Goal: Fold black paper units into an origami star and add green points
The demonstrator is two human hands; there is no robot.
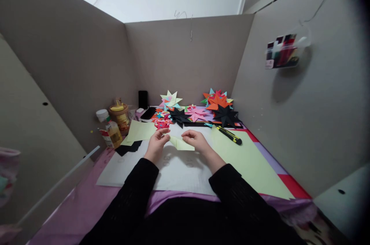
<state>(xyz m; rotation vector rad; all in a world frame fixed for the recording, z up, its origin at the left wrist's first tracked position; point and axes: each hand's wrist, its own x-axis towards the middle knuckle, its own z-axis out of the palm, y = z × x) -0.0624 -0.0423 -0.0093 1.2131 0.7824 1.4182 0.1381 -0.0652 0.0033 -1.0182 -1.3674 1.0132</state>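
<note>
A folded piece of pale yellow-green paper (180,144) is held up between my two hands, over a large white sheet (182,173) with pencilled numbers. My left hand (157,143) pinches its left end between thumb and fingers. At the other end, my right hand (198,141) is closed on the paper's upper right part, with the thumb low and the fingers curled over. A crease shows near the middle of the paper, and a pointed corner hangs down at the right. The fingertips partly hide both ends.
Behind my hands lie folded paper stars, among them a black star (226,115) and a pink star (197,113). A yellow-black utility knife (229,135) rests on large pale green sheets (248,164) at right. Leftward are pale paper pieces (140,130), a glue bottle (114,132) and a tub (120,118). Grey panels (187,56) enclose the table.
</note>
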